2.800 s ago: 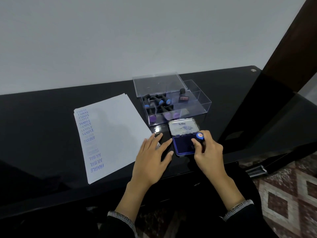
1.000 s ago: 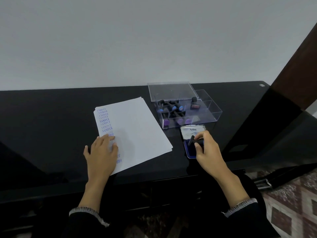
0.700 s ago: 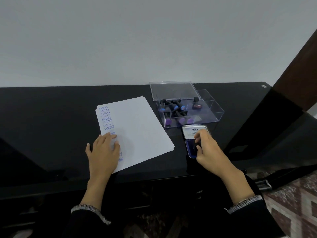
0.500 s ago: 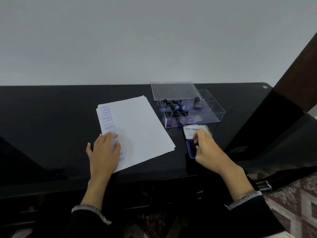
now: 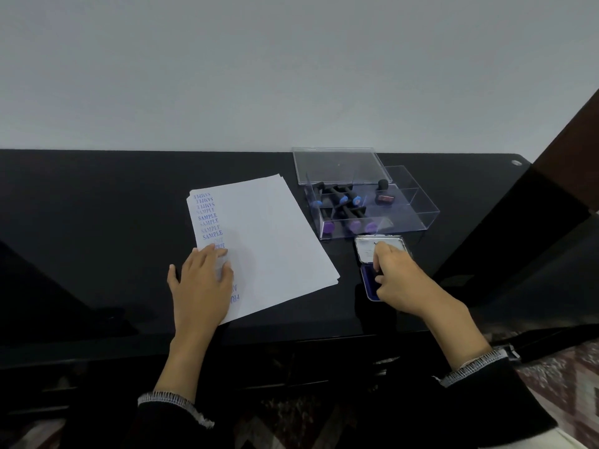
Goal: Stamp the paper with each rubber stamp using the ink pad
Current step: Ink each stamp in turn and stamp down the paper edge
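Observation:
A white paper point(image 5: 269, 241) lies on the black table, with a column of blue stamped words down its left side. My left hand point(image 5: 202, 280) rests flat on the paper's lower left part. An open ink pad point(image 5: 368, 281) with a blue pad and a raised lid point(image 5: 364, 249) sits to the right of the paper. My right hand point(image 5: 400, 278) curls over the pad and grips a dark rubber stamp point(image 5: 377, 273), almost wholly hidden by the fingers, pressed down on the ink.
A clear plastic box point(image 5: 418, 210) behind the ink pad holds several stamps point(image 5: 348, 202) with blue and purple ends; its lid point(image 5: 337, 165) leans at the back. The table's front edge point(image 5: 291, 338) runs below my hands. A dark panel rises at the right.
My left hand moved from beside the ink pad onto the paper's left part. My right hand tipped the stamp and brought it down on the pad, where it has stayed.

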{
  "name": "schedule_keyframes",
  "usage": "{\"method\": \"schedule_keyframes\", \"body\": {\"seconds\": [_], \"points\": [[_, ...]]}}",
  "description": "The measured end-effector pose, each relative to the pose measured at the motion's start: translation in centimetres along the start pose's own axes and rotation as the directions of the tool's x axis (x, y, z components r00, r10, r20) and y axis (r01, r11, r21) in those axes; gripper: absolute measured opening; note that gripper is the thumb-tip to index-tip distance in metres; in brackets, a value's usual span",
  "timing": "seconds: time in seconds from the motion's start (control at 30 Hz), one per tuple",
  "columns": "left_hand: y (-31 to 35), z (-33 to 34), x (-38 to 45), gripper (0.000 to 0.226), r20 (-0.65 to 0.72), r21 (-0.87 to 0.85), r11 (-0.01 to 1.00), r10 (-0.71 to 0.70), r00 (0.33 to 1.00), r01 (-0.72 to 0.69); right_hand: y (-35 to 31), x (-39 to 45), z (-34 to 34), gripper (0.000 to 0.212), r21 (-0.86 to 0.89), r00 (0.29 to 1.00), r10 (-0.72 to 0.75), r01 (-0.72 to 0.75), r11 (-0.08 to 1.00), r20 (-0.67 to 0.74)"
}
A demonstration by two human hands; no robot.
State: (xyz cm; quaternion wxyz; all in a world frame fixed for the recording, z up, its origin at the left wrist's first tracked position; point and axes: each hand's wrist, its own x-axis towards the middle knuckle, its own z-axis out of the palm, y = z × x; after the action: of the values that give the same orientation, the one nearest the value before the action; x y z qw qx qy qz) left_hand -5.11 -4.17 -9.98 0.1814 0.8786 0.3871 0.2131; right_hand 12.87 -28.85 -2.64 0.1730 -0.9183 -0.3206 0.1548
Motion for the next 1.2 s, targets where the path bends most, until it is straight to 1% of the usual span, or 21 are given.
{"method": "schedule_keyframes", "body": {"seconds": [0.13, 0.2, 0.33, 0.4, 0.47, 0.53, 0.57, 0.6, 0.63, 0.67, 0.7, 0.77, 0.8, 0.87, 0.9, 0.97, 1.03, 1.1, 1.2], "points": [[-0.1, 0.2, 0.0, 0.032, 0.002, -0.004, 1.0, -0.011, 1.0, 0.011, -0.4, 0.4, -0.2, 0.026, -0.07, 1.0, -0.004, 0.005, 0.998, 0.015], [-0.1, 0.2, 0.0, 0.032, -0.001, -0.008, 1.0, -0.013, 1.0, 0.013, -0.6, 0.3, 0.0, 0.03, -0.074, 1.0, -0.013, 0.013, 0.997, -0.002], [-0.1, 0.0, -0.1, 0.033, -0.009, -0.03, 1.0, -0.007, 1.0, 0.007, -0.8, -0.4, 0.4, 0.034, -0.085, 0.996, -0.075, 0.071, 0.994, -0.047], [-0.2, 0.0, -0.1, 0.033, 0.002, -0.046, 0.999, -0.004, 1.0, 0.004, -1.2, -0.4, 0.2, 0.035, -0.12, 0.996, -0.076, 0.071, 0.99, -0.038], [-0.3, -0.3, 0.0, 0.034, 0.017, -0.087, 0.996, -0.01, 1.0, 0.012, -1.8, -0.5, 0.1, 0.035, -0.183, 0.998, -0.062, 0.056, 0.982, -0.026], [-0.5, -0.9, 0.3, 0.035, 0.019, -0.176, 0.984, -0.018, 1.0, 0.021, -2.7, -0.7, 0.2, 0.042, -0.221, 0.994, -0.073, 0.054, 0.974, -0.081], [-0.7, -1.5, 0.3, 0.034, 0.025, -0.252, 0.967, -0.033, 0.999, 0.038, -3.5, -0.8, 0.4, 0.048, -0.19, 0.986, -0.089, 0.062, 0.98, -0.14], [-0.9, -2.2, 0.4, 0.034, 0.035, -0.334, 0.941, -0.049, 0.998, 0.058, -4.5, -1.0, 0.6, 0.045, -0.098, 0.974, -0.099, 0.08, 0.992, -0.205], [-1.3, -2.8, 0.5, 0.032, 0.048, -0.393, 0.917, -0.055, 0.997, 0.069, -5.9, -1.2, 0.9, 0.035, 0.032, 0.957, -0.1, 0.113, 0.993, -0.271], [-1.8, -3.5, 0.5, 0.031, 0.054, -0.404, 0.913, -0.037, 0.998, 0.056, -7.3, -1.4, 1.3, 0.026, 0.169, 0.944, -0.087, 0.147, 0.975, -0.32], [-2.4, -4.1, 0.6, 0.03, 0.058, -0.375, 0.927, -0.002, 0.998, 0.023, -8.7, -1.6, 1.8, 0.02, 0.281, 0.934, -0.087, 0.192, 0.94, -0.347], [-3.6, -4.9, 0.6, 0.029, 0.09, -0.302, 0.952, 0.087, 0.992, -0.056, -11.1, -1.5, 3.5, 0.013, 0.394, 0.924, -0.143, 0.286, 0.874, -0.354], [-4.1, -5.2, 0.5, 0.028, 0.114, -0.291, 0.952, 0.13, 0.985, -0.092, -12.0, -1.4, 4.5, 0.011, 0.424, 0.926, -0.175, 0.314, 0.849, -0.335], [-5.1, -5.5, 0.4, 0.031, 0.171, -0.298, 0.945, 0.194, 0.966, -0.137, -13.2, -1.3, 6.4, 0.012, 0.47, 0.94, -0.201, 0.313, 0.825, -0.274], [-5.5, -5.6, 0.2, 0.034, 0.191, -0.3, 0.942, 0.214, 0.958, -0.151, -13.6, -1.1, 7.2, 0.014, 0.496, 0.946, -0.194, 0.302, 0.814, -0.258], [-6.0, -5.4, 0.0, 0.041, 0.204, -0.303, 0.938, 0.238, 0.95, -0.17, -14.0, -1.0, 8.2, 0.017, 0.555, 0.951, -0.152, 0.282, 0.782, -0.269], [-6.4, -4.9, -0.4, 0.05, 0.188, -0.292, 0.937, 0.255, 0.949, -0.194, -14.1, -0.9, 8.7, 0.015, 0.6, 0.953, -0.127, 0.273, 0.752, -0.274], [-6.6, -4.6, -0.7, 0.058, 0.152, -0.249, 0.938, 0.282, 0.947, -0.24, -14.3, -1.0, 9.3, 0.013, 0.606, 0.948, -0.159, 0.299, 0.737, -0.274], [-6.6, -4.2, -0.8, 0.05, 0.134, -0.198, 0.946, 0.287, 0.949, -0.258, -14.5, -1.1, 10.4, 0.015, 0.558, 0.934, -0.222, 0.346, 0.754, -0.279]]}}
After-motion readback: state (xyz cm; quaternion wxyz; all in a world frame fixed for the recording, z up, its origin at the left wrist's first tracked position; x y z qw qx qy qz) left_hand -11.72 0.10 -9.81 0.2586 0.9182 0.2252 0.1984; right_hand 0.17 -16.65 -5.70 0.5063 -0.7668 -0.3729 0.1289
